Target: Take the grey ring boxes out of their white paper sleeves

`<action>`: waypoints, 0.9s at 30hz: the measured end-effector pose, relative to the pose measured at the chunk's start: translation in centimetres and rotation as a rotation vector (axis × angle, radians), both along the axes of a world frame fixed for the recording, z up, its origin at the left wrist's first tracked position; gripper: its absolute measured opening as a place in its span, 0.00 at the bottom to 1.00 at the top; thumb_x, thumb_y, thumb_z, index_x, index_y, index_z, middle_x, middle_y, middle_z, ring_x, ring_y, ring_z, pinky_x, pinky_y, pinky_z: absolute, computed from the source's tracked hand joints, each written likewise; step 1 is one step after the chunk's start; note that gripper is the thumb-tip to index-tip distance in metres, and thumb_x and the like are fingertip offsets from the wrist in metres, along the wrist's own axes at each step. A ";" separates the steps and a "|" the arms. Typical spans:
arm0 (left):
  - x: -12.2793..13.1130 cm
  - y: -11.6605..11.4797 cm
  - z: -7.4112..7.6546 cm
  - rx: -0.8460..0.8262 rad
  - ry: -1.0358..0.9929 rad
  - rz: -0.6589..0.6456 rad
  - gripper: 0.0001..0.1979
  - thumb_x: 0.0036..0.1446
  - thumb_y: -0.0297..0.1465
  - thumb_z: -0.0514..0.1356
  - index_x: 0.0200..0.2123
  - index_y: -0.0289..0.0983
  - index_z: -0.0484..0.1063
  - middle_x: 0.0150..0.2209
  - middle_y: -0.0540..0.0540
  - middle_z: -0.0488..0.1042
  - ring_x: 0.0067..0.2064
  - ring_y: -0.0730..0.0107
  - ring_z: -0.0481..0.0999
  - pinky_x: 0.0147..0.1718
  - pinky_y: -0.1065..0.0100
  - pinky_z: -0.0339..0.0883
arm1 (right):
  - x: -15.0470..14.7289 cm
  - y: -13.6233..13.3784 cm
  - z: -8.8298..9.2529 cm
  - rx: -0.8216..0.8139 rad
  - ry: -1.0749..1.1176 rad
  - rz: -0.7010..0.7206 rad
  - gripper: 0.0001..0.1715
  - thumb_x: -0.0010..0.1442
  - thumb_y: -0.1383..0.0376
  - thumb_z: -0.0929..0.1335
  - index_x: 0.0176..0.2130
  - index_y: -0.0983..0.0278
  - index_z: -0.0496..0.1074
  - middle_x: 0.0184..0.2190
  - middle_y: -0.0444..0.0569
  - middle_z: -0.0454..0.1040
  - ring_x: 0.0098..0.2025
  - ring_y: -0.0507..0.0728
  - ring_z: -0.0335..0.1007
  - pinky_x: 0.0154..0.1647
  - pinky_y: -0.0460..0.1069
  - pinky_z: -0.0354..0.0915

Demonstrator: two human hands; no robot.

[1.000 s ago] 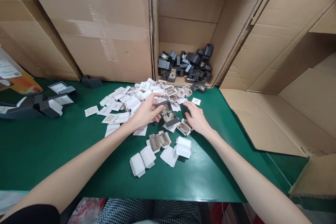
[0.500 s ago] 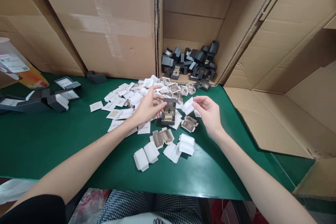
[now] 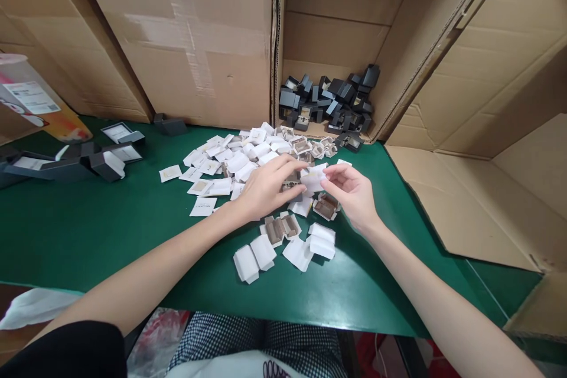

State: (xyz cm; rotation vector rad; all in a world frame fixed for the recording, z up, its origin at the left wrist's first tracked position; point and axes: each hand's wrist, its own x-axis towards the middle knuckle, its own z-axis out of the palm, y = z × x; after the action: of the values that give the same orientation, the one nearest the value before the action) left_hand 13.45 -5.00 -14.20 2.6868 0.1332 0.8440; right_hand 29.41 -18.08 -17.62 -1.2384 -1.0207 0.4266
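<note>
Pinching a small, thin white paper slip (image 3: 312, 179) in the narrow grip of the right hand (image 3: 351, 192). Curling the left hand (image 3: 271, 189) around a small dark open box (image 3: 291, 182), so holding that in the other grip, mostly covered up by fingers. Not managing to tell slip touching box from slip just beside box, tbh. Doing all this above a glossy green desk (image 3: 354, 295), right by a messy heap of small white paper pieces (image 3: 238, 161). Also seeing unfolded white card inserts (image 3: 254, 258) lying nearer, plus a pile of small black boxes (image 3: 333, 105) in a big brown cardboard carton (image 3: 341, 41) out back.
</note>
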 end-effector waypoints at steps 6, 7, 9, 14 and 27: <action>0.2 -0.2 -0.8 0.071 -0.013 -0.023 0.14 0.62 0.32 0.53 0.50 0.37 0.67 0.38 0.43 0.72 0.39 0.66 0.71 0.32 0.69 0.66 | -0.4 -0.1 0.2 0.005 -0.022 0.084 0.07 0.54 0.63 0.72 0.35 0.60 0.74 0.33 0.44 0.72 0.34 0.52 0.68 0.37 0.48 0.67; 0.2 -0.2 -0.9 0.063 -0.020 -0.023 0.14 0.62 0.32 0.53 0.49 0.37 0.68 0.37 0.44 0.71 0.38 0.67 0.71 0.32 0.70 0.66 | -0.5 -0.1 0.3 -0.001 -0.014 0.078 0.07 0.53 0.63 0.72 0.35 0.60 0.74 0.33 0.44 0.72 0.34 0.52 0.68 0.37 0.48 0.67; 0.3 -0.1 -1.0 0.042 -0.033 -0.027 0.12 0.62 0.31 0.53 0.47 0.37 0.70 0.36 0.44 0.70 0.36 0.68 0.70 0.31 0.70 0.66 | -0.4 -0.1 0.3 -0.015 0.011 0.056 0.07 0.53 0.62 0.73 0.35 0.60 0.74 0.32 0.44 0.72 0.33 0.52 0.69 0.36 0.48 0.68; 0.2 0.1 -0.9 -0.006 -0.085 -0.060 0.07 0.60 0.26 0.54 0.37 0.36 0.71 0.37 0.44 0.69 0.38 0.68 0.70 0.33 0.69 0.67 | 0.1 0.0 0.2 0.009 0.072 -0.077 0.08 0.52 0.64 0.73 0.35 0.61 0.74 0.33 0.45 0.73 0.34 0.52 0.71 0.40 0.51 0.69; 0.1 0.2 -0.8 -0.066 -0.241 -0.159 0.07 0.57 0.21 0.54 0.32 0.38 0.68 0.39 0.44 0.70 0.42 0.68 0.72 0.41 0.64 0.70 | 1.3 -0.1 0.2 -0.052 -0.091 -0.210 0.11 0.55 0.62 0.69 0.41 0.61 0.73 0.32 0.45 0.72 0.35 0.54 0.70 0.40 0.52 0.67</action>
State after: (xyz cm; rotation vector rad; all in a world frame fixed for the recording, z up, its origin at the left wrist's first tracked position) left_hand 13.53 -4.79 -14.99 2.4720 -0.1042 1.0824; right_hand 30.68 -18.17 -17.46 -1.4066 -0.9489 0.2371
